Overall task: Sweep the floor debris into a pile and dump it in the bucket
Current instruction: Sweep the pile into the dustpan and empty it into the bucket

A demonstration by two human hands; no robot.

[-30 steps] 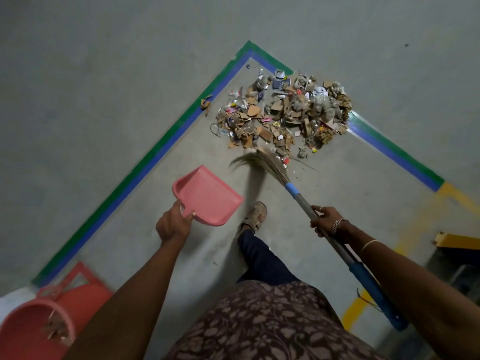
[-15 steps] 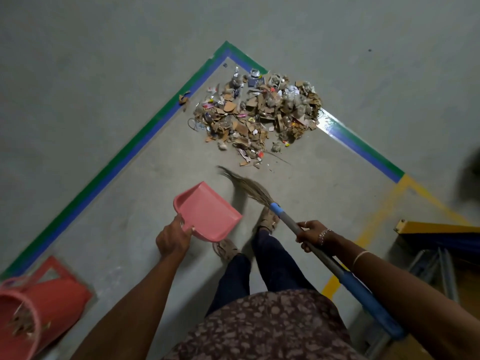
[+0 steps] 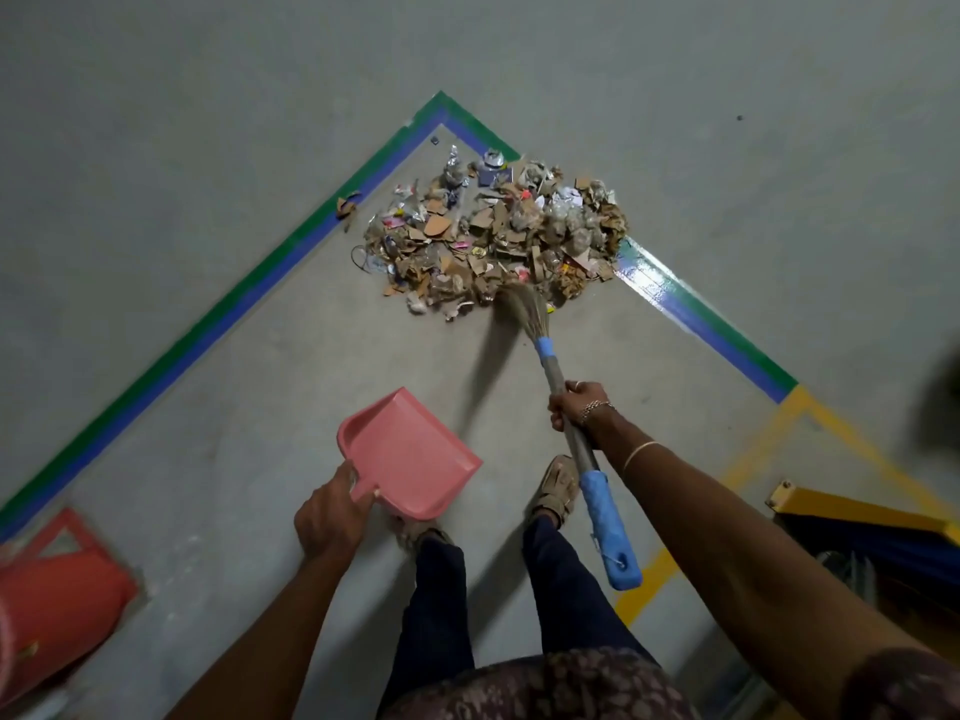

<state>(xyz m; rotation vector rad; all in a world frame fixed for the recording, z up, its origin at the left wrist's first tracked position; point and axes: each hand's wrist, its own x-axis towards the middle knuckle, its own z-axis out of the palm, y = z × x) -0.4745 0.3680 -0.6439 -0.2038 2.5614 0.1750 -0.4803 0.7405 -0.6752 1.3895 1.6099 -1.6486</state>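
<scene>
A pile of debris (image 3: pixel 493 236), mostly cardboard scraps, paper and wrappers, lies on the grey floor inside the corner of the green and blue tape. My right hand (image 3: pixel 579 405) grips the grey shaft of a broom (image 3: pixel 563 402); its bristles (image 3: pixel 522 306) touch the near edge of the pile. My left hand (image 3: pixel 332 517) grips the handle of a pink dustpan (image 3: pixel 410 452), held above the floor in front of my feet and short of the pile. A red bucket (image 3: pixel 57 600) sits at the lower left, partly cut off by the frame.
Green and blue floor tape (image 3: pixel 218 319) forms a corner around the pile. One scrap (image 3: pixel 347 202) lies apart on the tape at the left. Yellow floor lines (image 3: pixel 748 459) and a yellow and blue frame (image 3: pixel 857 517) are at the right.
The broom swung forward from near my feet until its bristles reached the pile's near edge. My view shifted, so the pile sits more central. The dustpan stayed in my left hand.
</scene>
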